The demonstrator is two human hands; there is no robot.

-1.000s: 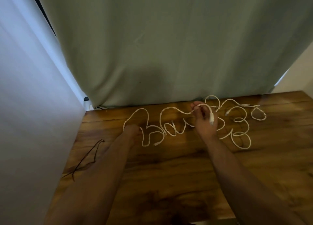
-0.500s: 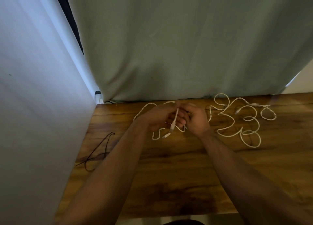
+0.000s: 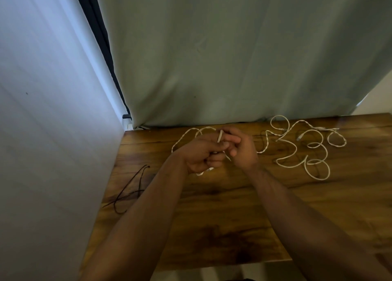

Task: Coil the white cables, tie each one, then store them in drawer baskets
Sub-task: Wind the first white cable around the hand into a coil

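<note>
No readable text anywhere (no labels, brands or numbers).

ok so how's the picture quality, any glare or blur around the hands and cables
Head view: dim overall, lit mostly from the bright gap right of the curtain; faint sheen on the table far right; wide-angle bends the wall edge; left hand and right hand slightly soft, yet the white cable they hold reads clearly.
</note>
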